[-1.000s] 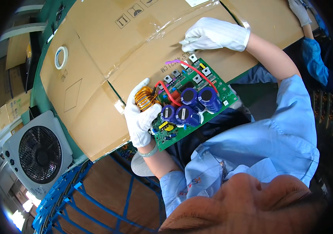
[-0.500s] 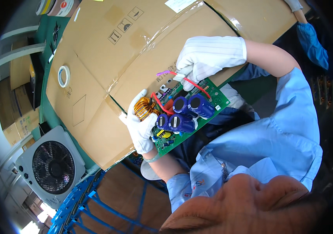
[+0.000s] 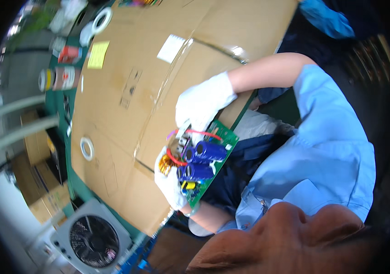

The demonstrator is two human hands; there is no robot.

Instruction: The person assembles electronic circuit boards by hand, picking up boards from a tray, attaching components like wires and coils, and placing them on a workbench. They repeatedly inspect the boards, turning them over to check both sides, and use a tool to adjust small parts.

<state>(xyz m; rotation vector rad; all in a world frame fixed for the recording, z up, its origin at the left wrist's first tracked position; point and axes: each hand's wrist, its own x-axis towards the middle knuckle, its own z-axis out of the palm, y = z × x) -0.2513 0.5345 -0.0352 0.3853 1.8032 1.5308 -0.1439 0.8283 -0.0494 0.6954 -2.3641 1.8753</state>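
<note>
Board [image 3: 222, 129], green: at the table's [image 3: 78, 189] near edge, one side reaching past it over the lap.
Left hand [image 3: 171, 185], gloved: fingers curled round the board's coil [image 3: 165, 165] end, gripping.
Right hand [image 3: 204, 105], gloved: over the board's upper side, at the red wire [image 3: 208, 133]; fingers bent downward, blurred, pinch cannot be told.
Cardboard [image 3: 126, 123]: broad stretch between board and tape roll [image 3: 82, 148].
Fan [image 3: 93, 241]: off the lower-left edge.

Right hand [image 3: 204, 102] was blurred; its fingertips, over the circuit board [image 3: 227, 138], couldn't be made out. Left hand [image 3: 172, 189] was partly hidden by the copper coil [image 3: 165, 166]. Lower edge cut off the fan [image 3: 94, 239]. White sheet's [image 3: 171, 49] print was too blurred to read.
</note>
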